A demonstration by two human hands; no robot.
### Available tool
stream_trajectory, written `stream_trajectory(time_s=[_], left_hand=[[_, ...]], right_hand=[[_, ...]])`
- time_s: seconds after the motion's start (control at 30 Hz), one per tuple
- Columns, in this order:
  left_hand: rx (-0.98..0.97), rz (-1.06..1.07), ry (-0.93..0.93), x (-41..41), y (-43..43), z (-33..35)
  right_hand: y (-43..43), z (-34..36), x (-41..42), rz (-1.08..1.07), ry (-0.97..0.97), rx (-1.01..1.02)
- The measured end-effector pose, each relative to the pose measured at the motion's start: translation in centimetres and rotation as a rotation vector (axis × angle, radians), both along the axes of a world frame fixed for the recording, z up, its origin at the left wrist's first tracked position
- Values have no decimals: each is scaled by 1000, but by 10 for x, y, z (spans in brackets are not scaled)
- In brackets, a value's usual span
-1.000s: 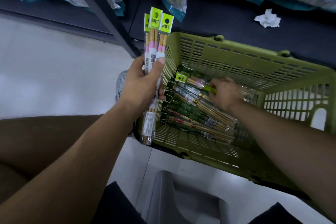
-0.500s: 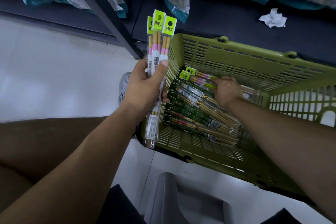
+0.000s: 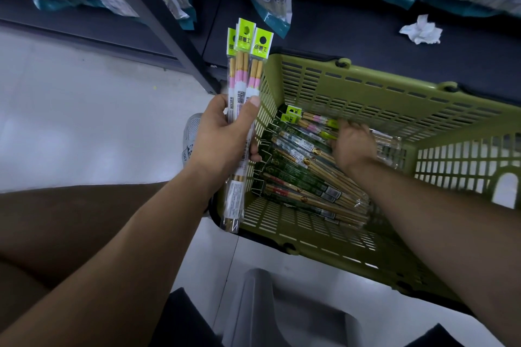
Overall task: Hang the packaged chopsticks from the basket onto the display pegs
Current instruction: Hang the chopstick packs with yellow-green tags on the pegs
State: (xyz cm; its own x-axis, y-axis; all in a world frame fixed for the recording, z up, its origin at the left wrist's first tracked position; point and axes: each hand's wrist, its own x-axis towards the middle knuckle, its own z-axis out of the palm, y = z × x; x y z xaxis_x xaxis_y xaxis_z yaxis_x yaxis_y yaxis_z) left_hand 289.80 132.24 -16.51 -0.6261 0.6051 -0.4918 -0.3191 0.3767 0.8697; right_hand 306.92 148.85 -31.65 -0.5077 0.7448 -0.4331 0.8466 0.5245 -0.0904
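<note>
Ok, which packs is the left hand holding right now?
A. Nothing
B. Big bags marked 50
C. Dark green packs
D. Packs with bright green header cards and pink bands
D: the left hand grips a bunch of chopstick packs with bright green header cards and pink bands, upright beside the basket, while the dark green packs lie in the basket.

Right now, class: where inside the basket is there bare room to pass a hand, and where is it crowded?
Bare floor shows along the basket's near edge and left corner, below the chopstick packs. The middle is crowded with packs, where the right hand reaches.
</note>
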Motion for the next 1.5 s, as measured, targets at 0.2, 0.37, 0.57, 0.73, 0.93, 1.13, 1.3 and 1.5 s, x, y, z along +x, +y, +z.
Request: stream_trajectory(time_s=[0.2,0.37,0.57,0.73,0.93,1.13,1.3,1.5], left_hand=[[-6,1,4,1,1,1],[-15,0,18,1,2,3],[-12,9,22,3,2,5],[-11,12,21,4,2,5],[-26,-35,59,5,1,3],[10,68,-168,14,9,6],[111,-82,-196,34,17,25],[221,-145,-98,49,19,71]], right_hand=[[2,0,0,-25,-35,-37],[7,-1,3,5,44,-80],[18,1,5,76,20,-115],[19,18,8,27,149,-95],[6,74,-6,-91,486,-245],[-22,145,-29,-398,841,-881],[-38,179,-26,-381,882,-843],[-34,234,-8,-141,906,-466]])
